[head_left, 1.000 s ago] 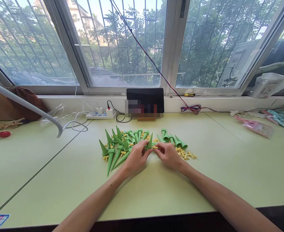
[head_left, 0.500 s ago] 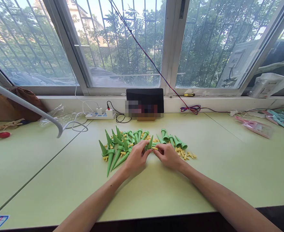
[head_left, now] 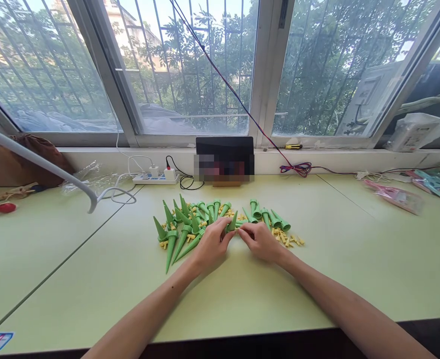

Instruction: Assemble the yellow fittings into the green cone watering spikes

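My left hand (head_left: 213, 240) is closed around a green plastic spike (head_left: 234, 222), its tapered point upward. Close beside it, my right hand (head_left: 259, 241) pinches a small yellow plastic piece, mostly hidden by the fingertips, against the near side of that spike. Whether the piece is inside the spike I cannot tell. Left of my hands lies a pile of similar green spikes (head_left: 171, 249), with yellow T-shaped pieces among them. More spikes (head_left: 276, 220) lie behind and to the right of my right hand, next to a small heap of yellow T-shaped pieces (head_left: 285, 238).
Behind the pile a dark tablet (head_left: 224, 147) leans on a brown stand. A power strip (head_left: 156, 179) with plugs and cables is to its left. Bundled wires (head_left: 298, 169) and plastic-wrapped packets (head_left: 395, 196) lie at the right. A grey curved arm (head_left: 36, 154) crosses the left side.
My right hand has shifted very slightly left, toward the spike. The yellow piece, visible between my hands before, is now almost covered. My left hand stays in place.
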Motion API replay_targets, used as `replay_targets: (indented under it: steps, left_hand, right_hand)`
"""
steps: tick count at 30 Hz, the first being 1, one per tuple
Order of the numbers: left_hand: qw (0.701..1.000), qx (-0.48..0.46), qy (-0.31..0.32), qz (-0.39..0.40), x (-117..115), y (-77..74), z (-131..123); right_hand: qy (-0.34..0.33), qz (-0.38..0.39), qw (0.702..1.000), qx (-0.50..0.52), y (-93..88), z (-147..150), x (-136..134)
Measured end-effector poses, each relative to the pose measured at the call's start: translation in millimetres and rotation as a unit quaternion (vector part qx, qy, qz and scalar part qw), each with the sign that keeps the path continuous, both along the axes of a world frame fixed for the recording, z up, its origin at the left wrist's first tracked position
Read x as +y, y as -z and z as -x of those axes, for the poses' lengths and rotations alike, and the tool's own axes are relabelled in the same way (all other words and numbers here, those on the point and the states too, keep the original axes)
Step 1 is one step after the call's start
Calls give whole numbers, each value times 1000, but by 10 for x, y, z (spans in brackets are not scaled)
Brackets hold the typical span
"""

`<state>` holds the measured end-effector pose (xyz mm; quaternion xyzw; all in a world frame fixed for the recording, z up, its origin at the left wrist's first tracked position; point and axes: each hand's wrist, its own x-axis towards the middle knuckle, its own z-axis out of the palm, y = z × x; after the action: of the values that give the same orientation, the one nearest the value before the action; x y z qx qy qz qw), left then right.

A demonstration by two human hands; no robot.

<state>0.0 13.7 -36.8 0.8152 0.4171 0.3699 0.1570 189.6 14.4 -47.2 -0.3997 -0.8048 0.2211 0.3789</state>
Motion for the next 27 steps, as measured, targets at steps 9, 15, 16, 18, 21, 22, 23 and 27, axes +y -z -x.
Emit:
replay_targets:
  steps: [9,15,16,18,21,22,23,27]
  left_hand:
    - [1000,-12,2,5,-6,-14,-3]
    - [1000,-19,4,1,-16,-17,-3]
    - [1000,-20,2,1,-17,-18,-4]
    - [1000,-21,-1,2,-21,-24,-8]
    - [1000,-22,-3,3,-32,-37,-13]
    - [1000,-22,-3,3,-35,-40,-15]
    - [1000,-21,-3,3,-37,-41,-16]
    - [1000,-14,-4,3,-29,-25,-16]
  right_hand:
    - [-6,-6,1000,-1,18,-5,20]
    - [-6,2,1000,2,7,-4,16]
    - [-6,2,1000,2,7,-5,16]
    - [-7,3,1000,1,8,-6,14]
    - [-9,8,1000,-2,8,-13,14]
    - [-10,9,1000,-3,8,-16,16]
    - [-12,10,1000,-4,8,-18,17]
    - [-15,8,1000,3,-2,-17,18]
